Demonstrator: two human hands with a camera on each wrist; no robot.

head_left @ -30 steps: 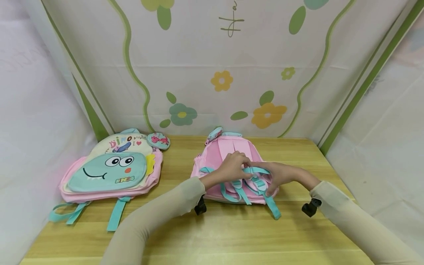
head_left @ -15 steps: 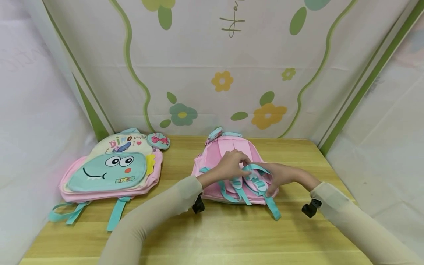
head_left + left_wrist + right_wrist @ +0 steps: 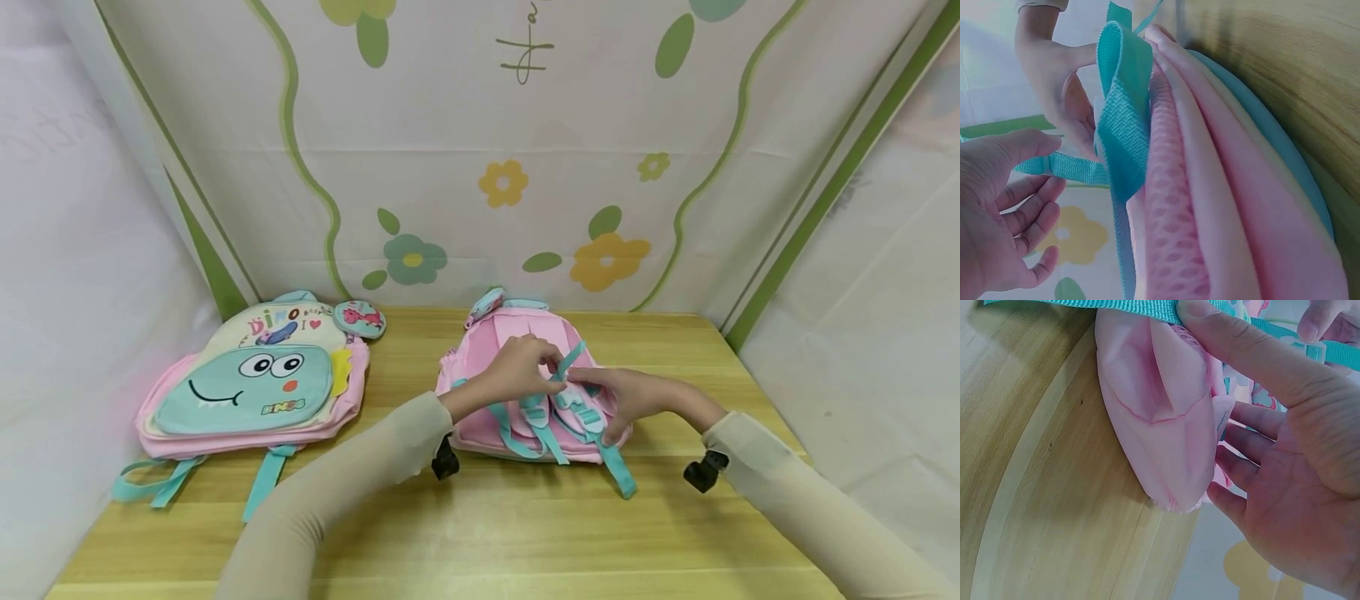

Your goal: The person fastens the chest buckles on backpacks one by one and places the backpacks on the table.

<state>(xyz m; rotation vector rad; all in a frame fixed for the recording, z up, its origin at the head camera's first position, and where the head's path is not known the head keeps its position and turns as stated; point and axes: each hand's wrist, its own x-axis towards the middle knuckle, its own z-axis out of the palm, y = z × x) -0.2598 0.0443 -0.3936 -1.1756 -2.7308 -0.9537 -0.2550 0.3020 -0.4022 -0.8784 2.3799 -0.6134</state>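
Observation:
A small pink backpack (image 3: 480, 346) lies back side up on the table, its teal-webbed shoulder straps facing me. My left hand (image 3: 521, 371) pinches a teal strap (image 3: 572, 357) between thumb and index finger, its end standing up above the fingers. In the left wrist view that strap (image 3: 1075, 169) runs sideways from the fingers toward the bag. My right hand (image 3: 633, 396) holds the right shoulder strap (image 3: 588, 417) near its adjuster, thumb low and fingers higher up. A pale plastic buckle (image 3: 1304, 350) sits on the webbing beside the left fingers in the right wrist view.
A second backpack (image 3: 240, 387) with a dinosaur face lies front up at the left, its teal straps hanging toward the front. The wooden table (image 3: 525, 533) meets a flower-printed cloth wall (image 3: 465, 225) behind. White cloth panels (image 3: 862, 333) close both sides.
The teal strap looped between the hands has been drawn up by the left hand, and its end now points upward. The left hand has shifted slightly left; the right hand stays almost still.

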